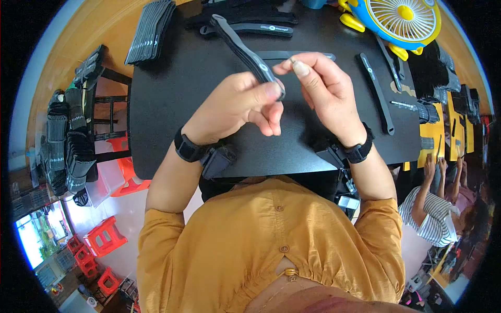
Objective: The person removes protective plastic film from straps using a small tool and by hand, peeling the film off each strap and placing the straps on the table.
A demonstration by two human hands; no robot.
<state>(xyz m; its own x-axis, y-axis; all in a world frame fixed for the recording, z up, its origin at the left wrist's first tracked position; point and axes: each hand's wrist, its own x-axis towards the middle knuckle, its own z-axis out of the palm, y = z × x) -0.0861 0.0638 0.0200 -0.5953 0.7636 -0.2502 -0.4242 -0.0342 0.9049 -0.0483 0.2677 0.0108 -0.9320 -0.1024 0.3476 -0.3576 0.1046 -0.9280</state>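
Note:
My left hand (235,107) is closed round the lower end of a small bundle of dark grey straps (241,48). The bundle slants up and away to the left, its rounded top end showing a hole. Just right of it, my right hand (331,91) has thumb and forefinger pressed together; what they pinch, if anything, is too small to make out. Behind the right fingertips lies a single grey strap (323,56), partly covered. Another strap with white print (271,29) rests beyond the bundle on the black table (177,115).
A stack of straps (150,34) sits at the table's far left. A blue-and-yellow fan (404,15) stands far right. One long strap (377,94) lies right of my hands, near more piles. Red stools (105,237) stand on the left; people work at yellow tables on the right.

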